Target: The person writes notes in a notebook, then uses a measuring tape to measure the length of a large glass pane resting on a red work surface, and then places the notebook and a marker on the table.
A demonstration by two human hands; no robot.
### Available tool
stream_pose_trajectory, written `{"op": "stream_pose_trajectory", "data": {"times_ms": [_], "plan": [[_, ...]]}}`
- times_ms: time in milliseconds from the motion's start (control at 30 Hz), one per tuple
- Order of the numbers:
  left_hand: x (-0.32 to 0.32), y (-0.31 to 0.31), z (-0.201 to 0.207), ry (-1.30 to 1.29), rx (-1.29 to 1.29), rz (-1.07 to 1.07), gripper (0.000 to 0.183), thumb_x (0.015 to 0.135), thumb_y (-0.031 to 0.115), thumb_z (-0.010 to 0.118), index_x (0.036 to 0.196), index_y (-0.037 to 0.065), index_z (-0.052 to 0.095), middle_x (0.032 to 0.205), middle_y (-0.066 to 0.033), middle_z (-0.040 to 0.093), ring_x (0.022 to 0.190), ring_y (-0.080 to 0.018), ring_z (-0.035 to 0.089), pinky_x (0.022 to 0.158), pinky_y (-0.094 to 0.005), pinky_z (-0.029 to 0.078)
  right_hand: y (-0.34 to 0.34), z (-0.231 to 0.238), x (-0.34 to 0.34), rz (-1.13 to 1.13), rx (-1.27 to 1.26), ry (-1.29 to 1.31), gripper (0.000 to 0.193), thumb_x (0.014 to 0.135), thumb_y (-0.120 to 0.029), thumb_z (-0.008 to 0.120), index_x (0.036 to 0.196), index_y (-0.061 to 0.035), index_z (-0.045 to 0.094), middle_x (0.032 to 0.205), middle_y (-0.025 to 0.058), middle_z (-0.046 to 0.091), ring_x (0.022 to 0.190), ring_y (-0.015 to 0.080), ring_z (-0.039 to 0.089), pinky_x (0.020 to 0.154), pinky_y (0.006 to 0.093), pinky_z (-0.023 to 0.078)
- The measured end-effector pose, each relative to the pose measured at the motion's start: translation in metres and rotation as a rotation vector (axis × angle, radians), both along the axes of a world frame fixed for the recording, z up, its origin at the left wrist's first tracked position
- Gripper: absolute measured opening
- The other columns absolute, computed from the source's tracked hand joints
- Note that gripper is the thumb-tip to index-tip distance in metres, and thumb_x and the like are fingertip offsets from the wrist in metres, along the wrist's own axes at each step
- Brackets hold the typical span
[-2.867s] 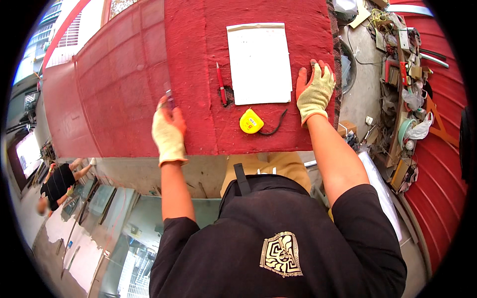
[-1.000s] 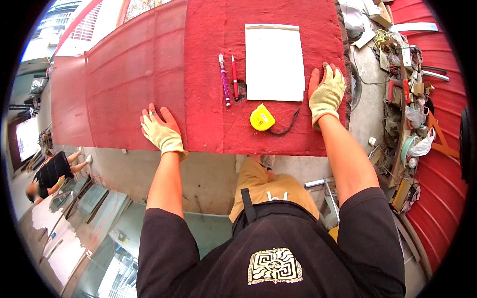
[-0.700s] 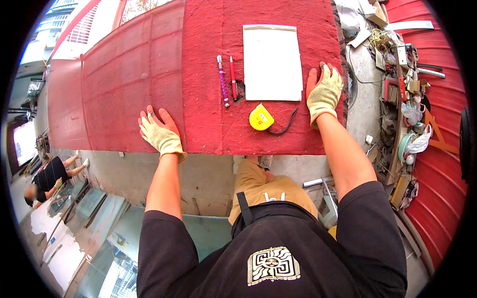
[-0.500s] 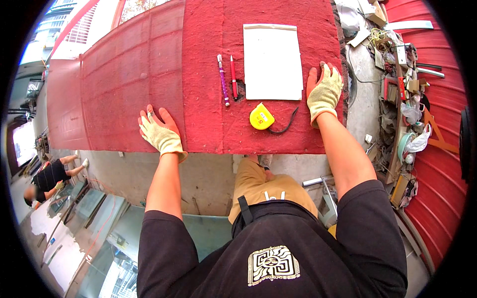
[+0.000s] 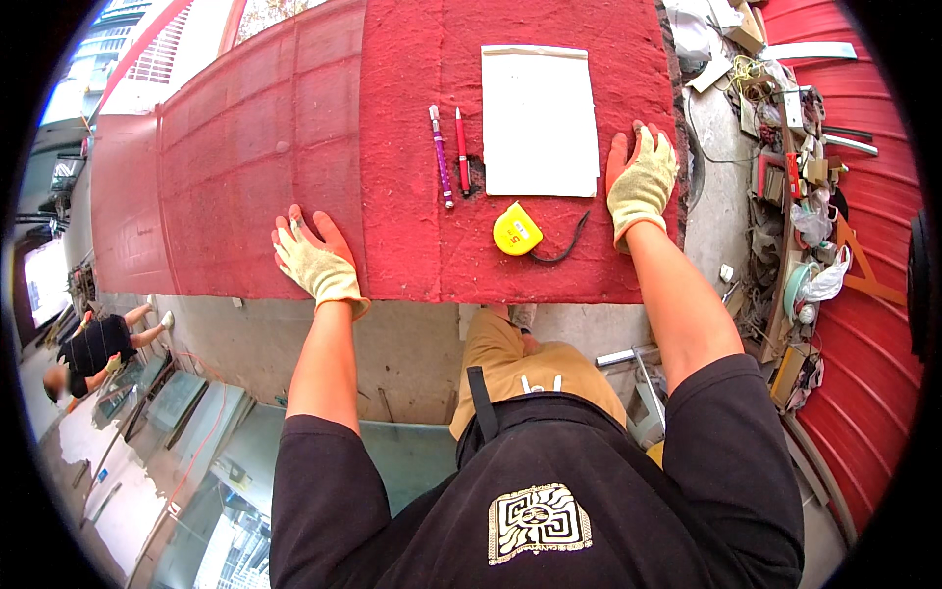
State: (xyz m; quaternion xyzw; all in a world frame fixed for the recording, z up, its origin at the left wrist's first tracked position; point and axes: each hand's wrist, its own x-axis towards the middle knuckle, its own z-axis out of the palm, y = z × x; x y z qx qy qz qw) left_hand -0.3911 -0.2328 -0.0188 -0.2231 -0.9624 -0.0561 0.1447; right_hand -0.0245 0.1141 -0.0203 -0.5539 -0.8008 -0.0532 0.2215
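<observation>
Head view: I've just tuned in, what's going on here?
Both gloved hands rest on a red-covered table, holding nothing. The left hand is spread near the front edge, and the right hand lies by the right edge, beside a white paper pad. Left of the pad lie a purple pen and a red pen, with a yellow tape measure just below the pad. Another person is off in the left background.

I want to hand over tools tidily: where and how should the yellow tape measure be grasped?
The yellow tape measure is probably best pinched across its case's left and right sides, coming from above and the near side. It appears to lie flat; the white pad sits just beyond, and the black strap trails right.
</observation>
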Motion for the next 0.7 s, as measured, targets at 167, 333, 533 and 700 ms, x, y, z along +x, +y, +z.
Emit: {"op": "stream_pose_trajectory", "data": {"times_ms": [167,333,533,700], "plan": [[-0.0002,0.0,-0.0012,0.003,-0.003,0.0,0.054,0.112,0.048,0.056,0.155,0.017,0.062,0.165,-0.0161,0.057,0.154,-0.0383,0.048,0.129,-0.0563,0.033,0.0002,-0.0004,0.0005,0.001,-0.009,-0.003,0.046,0.104,-0.039,0.068,0.141,-0.0109,0.07,0.15,0.0175,0.064,0.145,0.0385,0.054,0.127,0.0541,0.035],[0.0011,0.0022,-0.0006,-0.002,-0.001,-0.005,0.053,0.112,0.048,0.056,0.154,0.016,0.064,0.164,-0.0158,0.057,0.153,-0.0386,0.049,0.128,-0.0563,0.034,-0.0009,0.0043,0.0005,0.004,-0.012,-0.012,0.045,0.105,-0.038,0.068,0.141,-0.0103,0.069,0.149,0.0181,0.066,0.143,0.0388,0.057,0.126,0.053,0.037],[-0.0007,-0.0009,-0.003,0.021,0.028,-0.025,0.053,0.111,0.048,0.056,0.153,0.016,0.065,0.163,-0.0158,0.058,0.152,-0.0397,0.05,0.127,-0.0564,0.036,0.0006,0.0022,0.0014,0.015,-0.004,0.006,0.047,0.104,-0.039,0.067,0.14,-0.0095,0.07,0.146,0.0191,0.066,0.142,0.0385,0.056,0.126,0.0544,0.036],[-0.0015,-0.0007,-0.0043,0.024,0.02,-0.023,0.054,0.111,0.048,0.056,0.153,0.016,0.065,0.163,-0.0158,0.059,0.152,-0.0394,0.05,0.126,-0.0566,0.036,0.001,0.001,0.0016,0.015,-0.003,0.01,0.047,0.104,-0.039,0.067,0.14,-0.0094,0.07,0.147,0.019,0.065,0.143,0.0371,0.056,0.127,0.0546,0.035]]}}
